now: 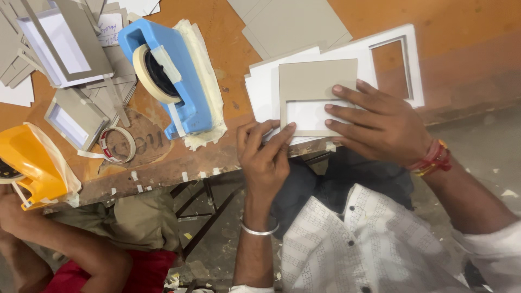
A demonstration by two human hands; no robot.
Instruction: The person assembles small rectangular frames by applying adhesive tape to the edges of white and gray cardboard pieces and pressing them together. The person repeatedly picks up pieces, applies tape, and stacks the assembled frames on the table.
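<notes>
Two hands working at near edge of wooden table. Right hand lying flat, fingers spread, pressing down grey card frame onto white sheets beneath. Left hand, wrist bent up, pinching frame's lower left corner between thumb and forefingers. Blue tape dispenser sitting left of that pinch; small tape roll lying further left.

White patterned shirt with small buttons; silver bangle on left wrist; red and orange thread bands on right wrist; dark trousers.
</notes>
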